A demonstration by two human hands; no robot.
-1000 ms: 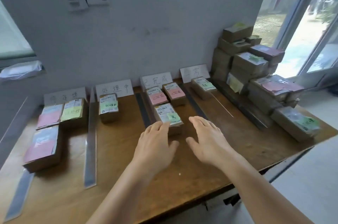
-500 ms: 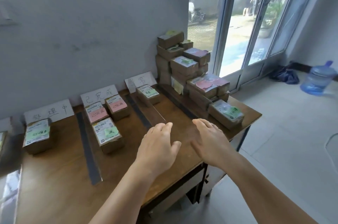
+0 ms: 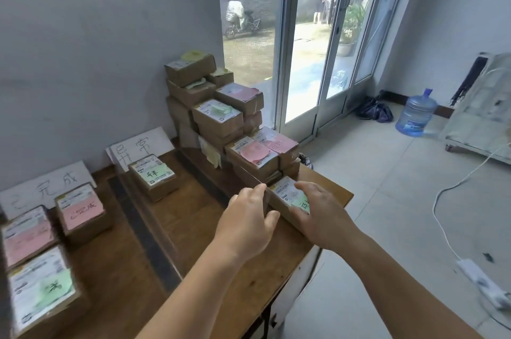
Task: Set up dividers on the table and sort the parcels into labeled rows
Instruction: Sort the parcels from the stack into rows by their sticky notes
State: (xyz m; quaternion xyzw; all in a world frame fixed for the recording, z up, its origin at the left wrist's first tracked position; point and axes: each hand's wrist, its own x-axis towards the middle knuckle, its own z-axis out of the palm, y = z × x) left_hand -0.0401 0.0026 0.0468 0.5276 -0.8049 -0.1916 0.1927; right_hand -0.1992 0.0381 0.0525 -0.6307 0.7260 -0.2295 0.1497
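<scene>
Fingers of my right hand (image 3: 320,214) lay nearly straight on the brown cardboard parcel with a green note (image 3: 290,199) at the desk's (image 3: 243,278) right edge; left hand (image 3: 246,224), loosely spread, flanked its long left side, gripping nothing.

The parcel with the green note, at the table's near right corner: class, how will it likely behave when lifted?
The parcel probably stays stiff: it is a cardboard box. Likely light, being small. Flat and low, it should not tip or roll between both hands.
</scene>
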